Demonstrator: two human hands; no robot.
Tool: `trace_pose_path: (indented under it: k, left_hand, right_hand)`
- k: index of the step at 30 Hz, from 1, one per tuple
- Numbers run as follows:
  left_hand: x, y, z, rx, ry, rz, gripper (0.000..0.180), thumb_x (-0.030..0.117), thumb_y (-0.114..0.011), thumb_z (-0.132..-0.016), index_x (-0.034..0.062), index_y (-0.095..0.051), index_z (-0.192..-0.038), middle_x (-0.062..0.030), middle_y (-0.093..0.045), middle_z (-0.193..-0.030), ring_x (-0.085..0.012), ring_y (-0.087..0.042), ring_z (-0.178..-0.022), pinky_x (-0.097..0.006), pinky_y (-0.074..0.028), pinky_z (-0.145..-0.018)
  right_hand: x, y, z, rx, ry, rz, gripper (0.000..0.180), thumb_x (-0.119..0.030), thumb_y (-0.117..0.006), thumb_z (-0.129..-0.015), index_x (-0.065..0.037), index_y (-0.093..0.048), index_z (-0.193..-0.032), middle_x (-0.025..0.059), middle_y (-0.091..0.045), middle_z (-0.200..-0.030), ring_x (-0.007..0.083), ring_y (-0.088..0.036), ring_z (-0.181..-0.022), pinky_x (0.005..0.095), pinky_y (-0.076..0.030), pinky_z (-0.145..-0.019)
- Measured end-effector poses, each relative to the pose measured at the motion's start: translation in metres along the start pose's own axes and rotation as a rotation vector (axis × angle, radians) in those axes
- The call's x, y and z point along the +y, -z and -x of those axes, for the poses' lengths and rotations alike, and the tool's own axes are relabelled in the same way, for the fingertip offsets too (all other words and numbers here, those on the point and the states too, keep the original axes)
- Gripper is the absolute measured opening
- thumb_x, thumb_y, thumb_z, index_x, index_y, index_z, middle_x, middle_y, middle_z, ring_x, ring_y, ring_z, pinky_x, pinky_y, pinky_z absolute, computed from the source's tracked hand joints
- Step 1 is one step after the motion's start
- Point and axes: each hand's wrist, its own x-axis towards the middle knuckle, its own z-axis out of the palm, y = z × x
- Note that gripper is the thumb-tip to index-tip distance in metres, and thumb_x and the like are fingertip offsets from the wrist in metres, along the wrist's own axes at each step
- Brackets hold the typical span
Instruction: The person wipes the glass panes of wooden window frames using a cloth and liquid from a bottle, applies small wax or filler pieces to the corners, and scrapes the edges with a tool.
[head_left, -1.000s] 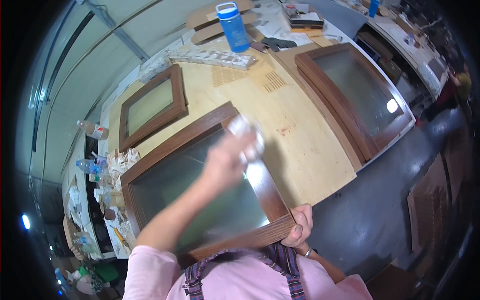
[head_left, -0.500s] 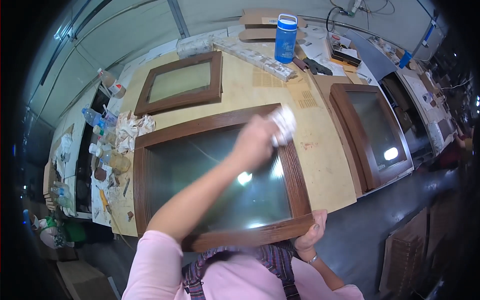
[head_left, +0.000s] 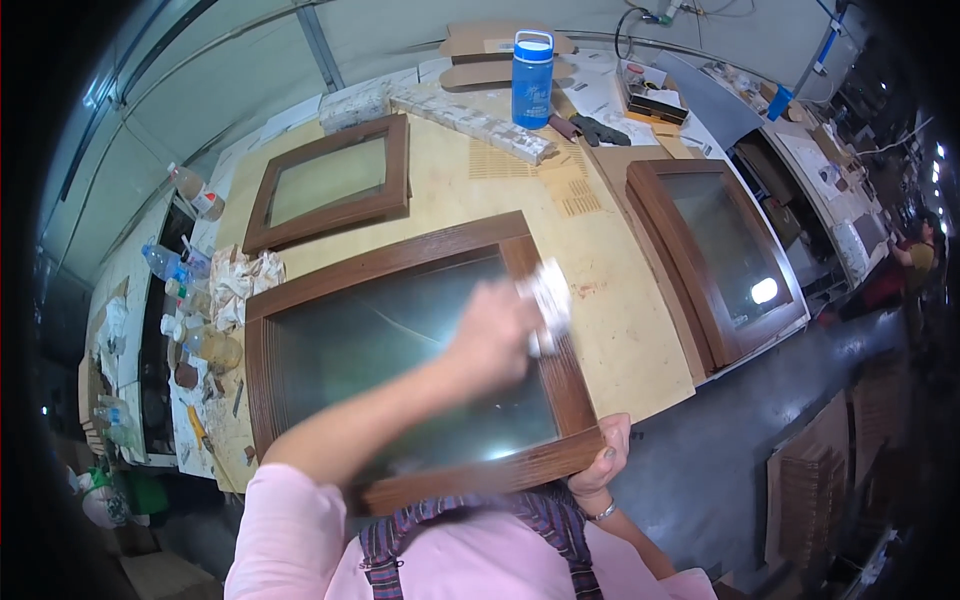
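A brown wooden frame with a glass pane [head_left: 370,370] lies at the near side of the table, close to my body. My left hand [head_left: 495,335], smeared by motion, is closed around a crumpled white cloth [head_left: 552,305] over the frame's right side rail. Whether the cloth presses on the wood is hard to tell. At the near right corner, my right hand [head_left: 603,460] grips the frame, thumb on top and the other fingers mostly hidden.
A smaller glazed frame [head_left: 330,185] lies at the back left, and stacked glazed frames [head_left: 715,260] at the right. Bottles [head_left: 210,345] and crumpled paper [head_left: 245,285] line the left edge. A blue water bottle [head_left: 532,85] stands at the back. Another person [head_left: 915,255] is far right.
My left hand has moved the cloth toward me along the frame's right rail. My right hand keeps its grip on the corner. The whole view has shifted slightly.
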Motion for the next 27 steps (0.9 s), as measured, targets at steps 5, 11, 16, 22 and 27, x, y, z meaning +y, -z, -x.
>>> trace_pose_path:
  k: [5, 11, 16, 22, 27]
  left_hand:
    - [-0.018, 0.004, 0.0, -0.027, -0.003, -0.072, 0.025, 0.013, -0.077, -0.062, 0.0115, -0.069, -0.086, -0.0056, -0.064, -0.094, -0.0274, -0.06, -0.087, -0.043, -0.04, -0.07]
    - [-0.053, 0.0, -0.049, -0.018, 0.104, -0.177, 0.034, 0.01, -0.074, -0.072, 0.0099, -0.066, -0.105, -0.0065, -0.066, -0.111, -0.0286, -0.058, -0.108, -0.04, -0.045, -0.093]
    - [-0.092, 0.034, 0.027, -0.004, 0.243, -0.315, 0.04, 0.015, -0.077, -0.073, 0.0167, -0.066, -0.111, -0.0034, -0.065, -0.113, -0.0272, -0.057, -0.115, -0.047, -0.04, -0.099]
    - [-0.122, 0.166, 0.149, -0.103, 0.402, -0.586, 0.037, 0.014, -0.077, -0.072, 0.0137, -0.067, -0.107, -0.0034, -0.065, -0.108, -0.0283, -0.057, -0.11, -0.048, -0.036, -0.102]
    - [-0.1, 0.154, 0.107, 0.072, 0.435, -0.375, 0.019, 0.021, -0.073, -0.078, 0.0066, -0.071, -0.091, -0.0134, -0.07, -0.098, -0.0366, -0.062, -0.094, -0.047, -0.047, -0.082]
  right_hand:
    - [-0.002, -0.003, 0.002, -0.011, -0.049, -0.026, 0.047, -0.039, -0.032, -0.093, 0.0, -0.045, -0.073, 0.0163, -0.044, -0.078, 0.0292, -0.047, -0.073, 0.0413, -0.039, -0.067]
    - [-0.002, -0.001, 0.002, -0.04, -0.022, 0.025, 0.046, -0.039, -0.032, -0.093, 0.001, -0.049, -0.076, 0.0165, -0.046, -0.08, 0.0297, -0.047, -0.074, 0.0417, -0.039, -0.068]
    - [0.0, 0.002, 0.002, -0.053, -0.022, 0.016, 0.045, -0.038, -0.033, -0.092, 0.001, -0.048, -0.076, 0.0161, -0.045, -0.08, 0.0294, -0.047, -0.074, 0.0415, -0.039, -0.067]
    - [0.004, 0.01, -0.003, -0.129, 0.01, -0.027, 0.041, -0.035, -0.038, -0.091, 0.002, -0.05, -0.079, 0.0158, -0.047, -0.08, 0.0281, -0.049, -0.075, 0.0398, -0.041, -0.068]
    - [-0.022, 0.033, -0.041, -0.346, -0.436, -0.038, 0.029, -0.014, -0.055, -0.092, 0.006, -0.063, -0.112, 0.0152, -0.064, -0.11, 0.0234, -0.059, -0.102, 0.0351, -0.047, -0.09]
